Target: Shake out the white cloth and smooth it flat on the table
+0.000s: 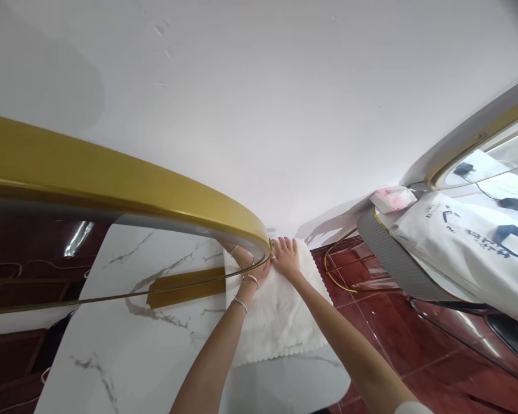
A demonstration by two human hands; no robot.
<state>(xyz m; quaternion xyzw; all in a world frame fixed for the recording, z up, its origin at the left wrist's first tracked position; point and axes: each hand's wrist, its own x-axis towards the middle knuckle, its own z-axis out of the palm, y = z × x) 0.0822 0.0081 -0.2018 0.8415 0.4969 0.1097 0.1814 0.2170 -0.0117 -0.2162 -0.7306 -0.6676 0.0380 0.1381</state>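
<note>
A white cloth (280, 328) with a scalloped edge lies spread on a white marble-patterned table (125, 345). My right hand (287, 257) rests flat on the cloth's far part, its fingers stretched out toward the wall. Close beside it, my left hand (259, 275), with bands on the wrist, is at the lower end of a gold-framed mirror (190, 207). Its fingers are mostly hidden by the frame edge, so I cannot tell what they grip. A reflection of a hand shows in the mirror glass. A flat gold strip (185, 287) appears left of the cloth.
A white wall (259, 115) rises behind the table. To the right, a ribbed grey table (401, 253) bears a pink tissue pack (392, 198) and a printed white bag (461, 247), with another gold-framed mirror (479, 141) above. Red floor tiles (380, 322) and a gold metal frame (332, 273) lie between.
</note>
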